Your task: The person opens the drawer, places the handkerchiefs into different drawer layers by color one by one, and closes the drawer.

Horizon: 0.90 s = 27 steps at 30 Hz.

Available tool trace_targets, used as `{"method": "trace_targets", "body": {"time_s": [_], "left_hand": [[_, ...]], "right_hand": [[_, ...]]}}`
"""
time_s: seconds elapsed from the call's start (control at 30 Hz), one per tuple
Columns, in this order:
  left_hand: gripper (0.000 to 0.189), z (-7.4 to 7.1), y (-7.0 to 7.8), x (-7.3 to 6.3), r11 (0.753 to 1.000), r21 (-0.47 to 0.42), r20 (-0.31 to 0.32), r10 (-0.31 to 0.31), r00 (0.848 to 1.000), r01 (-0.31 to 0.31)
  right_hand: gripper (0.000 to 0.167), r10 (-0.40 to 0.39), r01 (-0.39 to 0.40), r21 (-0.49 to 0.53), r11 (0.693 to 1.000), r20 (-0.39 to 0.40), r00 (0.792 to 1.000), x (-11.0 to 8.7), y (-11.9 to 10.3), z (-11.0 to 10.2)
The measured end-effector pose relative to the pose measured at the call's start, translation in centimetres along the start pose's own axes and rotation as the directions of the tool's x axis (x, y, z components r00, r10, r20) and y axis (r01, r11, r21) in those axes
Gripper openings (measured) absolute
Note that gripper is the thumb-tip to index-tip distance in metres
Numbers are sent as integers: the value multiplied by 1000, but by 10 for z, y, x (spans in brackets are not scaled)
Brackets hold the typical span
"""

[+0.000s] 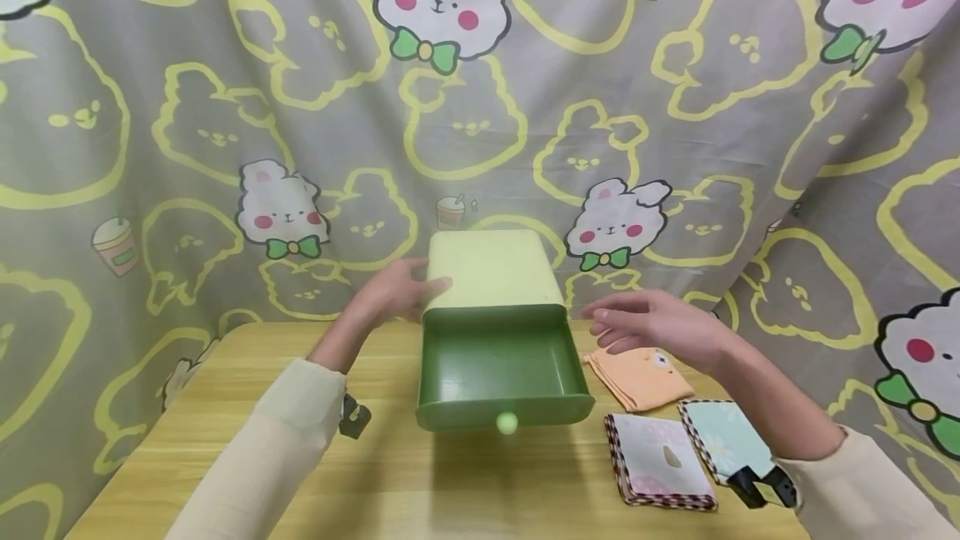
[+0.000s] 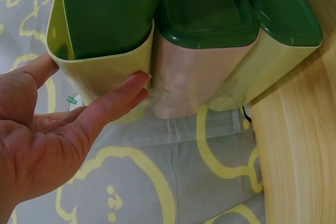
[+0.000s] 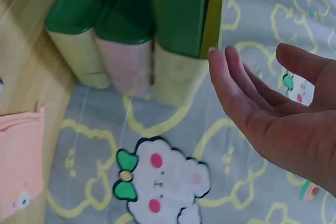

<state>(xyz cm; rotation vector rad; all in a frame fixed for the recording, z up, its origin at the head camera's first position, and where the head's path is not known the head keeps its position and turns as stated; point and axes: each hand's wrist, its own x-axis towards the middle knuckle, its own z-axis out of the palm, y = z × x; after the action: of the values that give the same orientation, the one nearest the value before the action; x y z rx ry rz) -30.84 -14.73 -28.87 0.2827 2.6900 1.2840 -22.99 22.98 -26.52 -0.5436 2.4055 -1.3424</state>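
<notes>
A stacked set of drawers stands on the table, its pale yellow top unit [image 1: 491,269] uppermost. The green top drawer [image 1: 498,357] is pulled out, showing a bare inside and a round light green knob [image 1: 507,423]. My left hand [image 1: 401,290] rests on that unit's left side, thumb over its top edge and the other fingers against the wall. Off the right side, my right hand [image 1: 660,323] holds nothing, its fingers extended; in the right wrist view its fingertips come right at the casing's edge. Below are a pink unit [image 2: 202,72] and another pale yellow unit [image 2: 257,66], both with drawers pushed in.
Right of the drawers, on the wooden table [image 1: 375,473], lie a folded orange cloth [image 1: 641,377], a white-and-pink cloth with checked edging [image 1: 660,461] and a pale blue cloth [image 1: 723,436]. A patterned curtain [image 1: 480,148] hangs behind the table and along its sides.
</notes>
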Motion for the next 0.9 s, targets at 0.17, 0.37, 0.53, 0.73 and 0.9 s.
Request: {"method": "trace_targets", "body": {"time_s": [0.17, 0.37, 0.53, 0.73, 0.9], "left_hand": [[76, 0, -1, 1, 1000, -5, -1, 3, 1000, -3], [78, -1, -2, 2, 1000, 3, -6, -5, 1000, 5], [81, -1, -3, 2, 1000, 12, -11, -12, 1000, 12], [83, 0, -2, 1, 1000, 10, -15, -25, 1000, 26], [80, 1, -2, 1, 1000, 9, -14, -22, 1000, 22]], "right_hand": [[63, 21, -20, 25, 999, -51, 998, 5, 17, -11], [66, 36, -31, 45, 999, -108, 994, 12, 35, -25], [74, 95, -89, 45, 995, -145, 985, 17, 51, -35], [79, 160, -152, 59, 987, -173, 972, 20, 73, -41], [79, 190, -180, 69, 981, -201, 961, 24, 92, -45]]}}
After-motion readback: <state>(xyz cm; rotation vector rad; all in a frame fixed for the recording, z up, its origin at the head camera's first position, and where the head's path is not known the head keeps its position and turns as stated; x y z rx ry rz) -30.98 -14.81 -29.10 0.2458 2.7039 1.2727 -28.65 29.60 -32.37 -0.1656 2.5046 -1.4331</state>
